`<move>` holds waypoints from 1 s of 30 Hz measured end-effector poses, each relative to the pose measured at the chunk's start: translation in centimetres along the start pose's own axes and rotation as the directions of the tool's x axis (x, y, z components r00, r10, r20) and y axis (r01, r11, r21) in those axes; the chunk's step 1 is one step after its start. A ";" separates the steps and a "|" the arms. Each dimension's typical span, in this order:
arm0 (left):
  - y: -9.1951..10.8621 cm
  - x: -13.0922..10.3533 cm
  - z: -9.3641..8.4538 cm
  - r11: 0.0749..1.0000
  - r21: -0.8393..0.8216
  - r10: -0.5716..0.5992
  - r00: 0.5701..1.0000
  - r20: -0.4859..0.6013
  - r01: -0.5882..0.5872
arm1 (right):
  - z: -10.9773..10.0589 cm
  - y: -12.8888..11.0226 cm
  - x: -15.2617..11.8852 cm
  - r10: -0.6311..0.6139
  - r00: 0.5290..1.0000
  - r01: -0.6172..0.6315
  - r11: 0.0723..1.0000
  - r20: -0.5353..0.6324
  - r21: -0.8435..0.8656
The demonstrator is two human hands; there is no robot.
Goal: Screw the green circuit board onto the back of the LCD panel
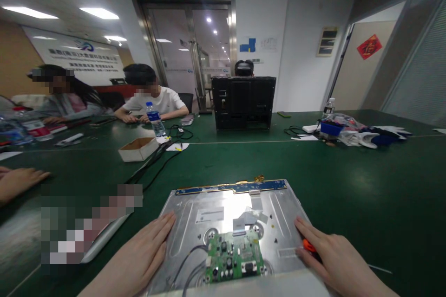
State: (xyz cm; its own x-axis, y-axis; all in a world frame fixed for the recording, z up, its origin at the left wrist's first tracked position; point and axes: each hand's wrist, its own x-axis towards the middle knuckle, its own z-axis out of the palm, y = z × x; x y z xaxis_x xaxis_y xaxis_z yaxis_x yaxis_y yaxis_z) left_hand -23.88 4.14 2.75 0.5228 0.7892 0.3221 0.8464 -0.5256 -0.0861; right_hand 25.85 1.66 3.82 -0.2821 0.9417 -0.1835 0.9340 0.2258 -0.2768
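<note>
A green table is filling the room, and a metal panel is lying on it, in front of the person. Its label is showing print too small for reading, and its near end is lying out of sight. The left hand is resting along the left edge, fingers straight, not clenching. The right hand is touching the right edge and partly hiding an orange object; whether it is gripping this, I cannot tell. Farther, a wall sign is displaying "大数据科技", and a red diamond is bearing "福".
</note>
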 end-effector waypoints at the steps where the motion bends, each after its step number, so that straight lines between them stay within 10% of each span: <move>1: 0.0 0.0 0.0 1.000 -0.005 -0.007 1.000 -0.005 0.007 | -0.2 -0.1 0.0 0.004 1.000 -0.004 1.000 0.016 -0.002; 8: 0.0 0.8 -0.8 0.995 -0.080 -0.054 0.998 0.019 0.056 | -2.4 0.7 0.7 -0.073 0.996 0.070 0.996 0.057 0.056; 17: 3.4 5.7 -5.2 0.897 -0.429 0.003 0.968 0.252 0.109 | -6.6 0.3 3.7 -0.129 0.962 0.212 0.908 -0.240 0.361; 21: 3.9 8.8 -5.9 0.808 -0.572 0.033 0.959 0.282 0.140 | -8.0 -1.2 5.3 -0.044 0.967 0.207 0.716 -0.252 0.667; 27: 3.5 12.2 -4.6 0.733 -0.663 0.146 0.916 0.373 0.153 | -6.6 -1.1 7.8 -0.064 0.996 0.078 0.183 -0.067 0.980; 30: 3.5 12.2 -3.5 0.721 -0.674 0.160 0.907 0.390 0.163 | -4.3 -0.5 8.6 -0.091 0.995 0.043 0.122 -0.032 0.992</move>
State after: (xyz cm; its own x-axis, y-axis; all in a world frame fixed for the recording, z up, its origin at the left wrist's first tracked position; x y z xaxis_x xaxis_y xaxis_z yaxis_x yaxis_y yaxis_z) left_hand -14.93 10.84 9.65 0.6487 0.7557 -0.0895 0.6272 -0.4643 0.6253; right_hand 23.90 10.76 6.43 -0.3585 0.9248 -0.1271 -0.1156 -0.1791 -0.9770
